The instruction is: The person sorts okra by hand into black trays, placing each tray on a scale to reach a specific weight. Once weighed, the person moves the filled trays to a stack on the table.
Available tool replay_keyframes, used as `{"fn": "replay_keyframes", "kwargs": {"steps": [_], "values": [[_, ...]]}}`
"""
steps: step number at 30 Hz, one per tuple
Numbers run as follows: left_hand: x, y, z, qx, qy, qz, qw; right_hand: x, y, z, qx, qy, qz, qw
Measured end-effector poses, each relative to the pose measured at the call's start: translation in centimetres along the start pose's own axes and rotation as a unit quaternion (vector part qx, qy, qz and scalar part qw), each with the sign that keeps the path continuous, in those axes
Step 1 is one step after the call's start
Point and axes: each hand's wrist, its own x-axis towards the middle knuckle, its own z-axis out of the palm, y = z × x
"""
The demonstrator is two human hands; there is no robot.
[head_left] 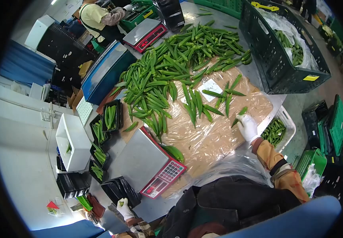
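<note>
Green okra pods [175, 51] – heaped upper centre, on plastic-covered brown cardboard [203, 142]. Right white-gloved hand [247, 127], right of centre, at a loose pod [239, 116] – can't tell if gripped. Left white-gloved hand [124, 209], lower left, curled shut on small green piece [120, 203], by black plastic tray [118, 190].

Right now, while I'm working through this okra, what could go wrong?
The okra pods against the near scale could skew its reading. The black tray by your left hand looks close to the table edge and might get knocked off. Loose plastic near your right sleeve might snag.
</note>
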Motion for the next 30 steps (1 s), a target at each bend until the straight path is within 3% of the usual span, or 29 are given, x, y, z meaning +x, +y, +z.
{"fn": "replay_keyframes", "kwargs": {"steps": [5,6,9,11,13,14,16,19,21,23,24,26,29,30], "values": [[-2.6,2.3,-0.3,-0.191,-0.036,-0.117,0.974,2.0,3.2,-0.4,-0.245,0.121,-0.201,0.941],[-2.4,2.9,-0.5,-0.157,-0.033,-0.118,0.980,2.9,3.6,0.0,-0.238,0.128,-0.243,0.932],[0.1,1.8,-0.7,0.033,0.018,-0.025,0.999,4.1,3.4,-1.4,-0.213,0.076,-0.229,0.947],[0.8,1.6,0.2,0.186,0.243,0.178,0.935,4.9,3.5,-2.7,-0.135,0.098,-0.212,0.963],[-3.4,8.6,3.9,0.174,0.393,0.187,0.883,5.7,3.3,-4.6,-0.080,0.089,-0.153,0.981],[-5.0,11.2,5.9,0.188,0.396,0.218,0.872,6.4,3.2,-5.4,-0.059,0.142,-0.179,0.972],[-7.5,15.3,9.5,0.216,0.400,0.281,0.845,8.4,3.0,-5.9,-0.067,0.162,-0.177,0.969],[-9.0,17.4,15.4,0.172,0.220,0.307,0.910,11.6,3.5,-5.2,-0.066,0.167,-0.146,0.973],[-10.2,17.9,18.9,0.257,0.099,0.327,0.904,13.4,3.5,-4.1,-0.049,0.174,-0.104,0.978],[-9.8,15.6,20.8,0.230,-0.042,0.265,0.935,14.6,4.0,-3.6,-0.061,0.149,-0.108,0.981],[-9.8,15.3,21.1,0.341,-0.072,0.281,0.894,14.8,4.2,-3.5,-0.066,0.137,-0.106,0.983],[-9.5,14.6,21.6,0.255,-0.086,0.232,0.935,15.2,4.9,-3.4,-0.062,0.102,-0.094,0.988],[-9.6,17.2,23.0,0.065,-0.067,0.172,0.981,14.6,6.1,-3.8,0.000,0.136,-0.115,0.984],[-10.7,20.5,24.3,0.109,-0.057,0.170,0.978,14.3,5.9,-4.6,-0.031,0.135,-0.128,0.982]]}}
